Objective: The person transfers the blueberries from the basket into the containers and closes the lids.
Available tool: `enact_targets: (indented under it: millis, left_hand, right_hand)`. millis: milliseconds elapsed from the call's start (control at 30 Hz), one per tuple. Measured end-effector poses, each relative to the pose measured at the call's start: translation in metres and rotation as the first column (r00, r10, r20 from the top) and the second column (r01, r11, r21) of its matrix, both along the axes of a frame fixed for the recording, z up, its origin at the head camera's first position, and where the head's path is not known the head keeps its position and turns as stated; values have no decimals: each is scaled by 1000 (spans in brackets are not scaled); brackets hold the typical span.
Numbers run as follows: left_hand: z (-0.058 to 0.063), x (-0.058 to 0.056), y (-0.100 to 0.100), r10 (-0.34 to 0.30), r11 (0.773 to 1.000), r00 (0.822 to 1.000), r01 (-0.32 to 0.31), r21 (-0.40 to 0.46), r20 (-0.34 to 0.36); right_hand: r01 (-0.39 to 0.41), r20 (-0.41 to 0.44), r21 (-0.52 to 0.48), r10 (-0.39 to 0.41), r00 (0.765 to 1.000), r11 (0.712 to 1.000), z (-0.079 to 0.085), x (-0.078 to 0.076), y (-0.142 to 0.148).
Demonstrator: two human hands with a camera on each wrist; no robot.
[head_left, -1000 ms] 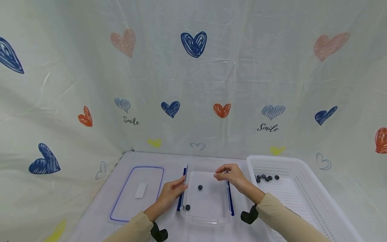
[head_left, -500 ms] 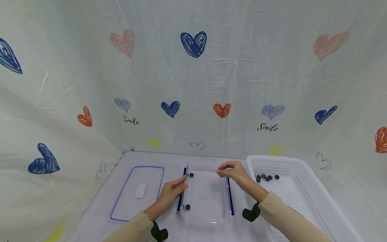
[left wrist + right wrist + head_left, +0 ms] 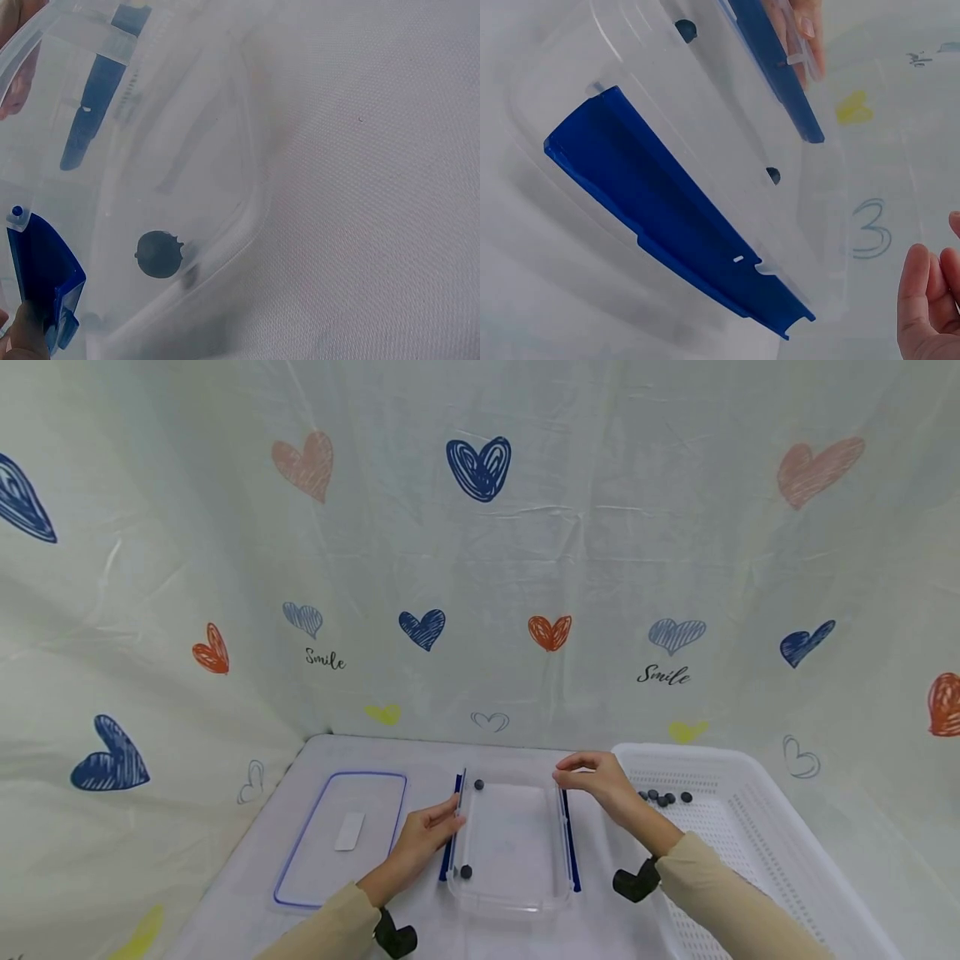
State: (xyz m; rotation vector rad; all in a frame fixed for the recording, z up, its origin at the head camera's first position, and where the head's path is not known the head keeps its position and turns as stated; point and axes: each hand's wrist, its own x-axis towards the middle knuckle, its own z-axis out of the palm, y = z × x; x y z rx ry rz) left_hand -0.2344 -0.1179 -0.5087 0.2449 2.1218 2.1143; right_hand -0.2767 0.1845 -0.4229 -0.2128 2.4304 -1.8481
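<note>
A clear plastic container (image 3: 517, 852) with blue side latches stands in the middle of the table in the head view. My left hand (image 3: 422, 842) grips its left side, thumb over the rim near the raised blue latch (image 3: 45, 281). Inside lie two blueberries: one blueberry (image 3: 467, 872) at the near left corner, another blueberry (image 3: 479, 784) at the far left. The crown of the near blueberry (image 3: 159, 254) shows through the wall in the left wrist view. My right hand (image 3: 600, 783) hovers at the container's far right corner, fingers loosely bent with nothing between them.
A white perforated basket (image 3: 738, 852) stands on the right, with several blueberries (image 3: 663, 800) at its far left. Left of the container lies a clear lid (image 3: 315, 860) with a blue edge and a white label. A heart-printed curtain hangs behind the table.
One blueberry has rolled from the container's middle to its far left. My right hand has drawn back rightward toward the basket. The left hand keeps its place.
</note>
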Motion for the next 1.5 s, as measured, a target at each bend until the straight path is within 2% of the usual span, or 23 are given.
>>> enact_targets:
  millis: [300,533,667,1100,1333,1500]
  left_hand:
    - [0,0,0,4,1000,1000,-4,-10,-1]
    - [3,0,1,3,1000,1000,-3,25,19]
    - [1,-1,2,11,1000,1000,-11,25,11]
    - [2,1,3,17,1000,1000,-17,14,1]
    - [1,-1,2,10,1000,1000,-11,13,5]
    - [1,-1,2,17,1000,1000,-17,5,-3]
  right_hand:
    - [59,1,-17,-59,998,998,3,0,23]
    - [88,-24,-75,-90,996,993,2,1,40]
    - [110,-40,-79,-113,993,991,2,1,48]
    - [133,-49,-159,-142,989,978,-8,3,79]
    - [187,-49,-156,-196,979,970,-16,4,92]
    - [228,-52,-89,-233,971,970,-23,7,100]
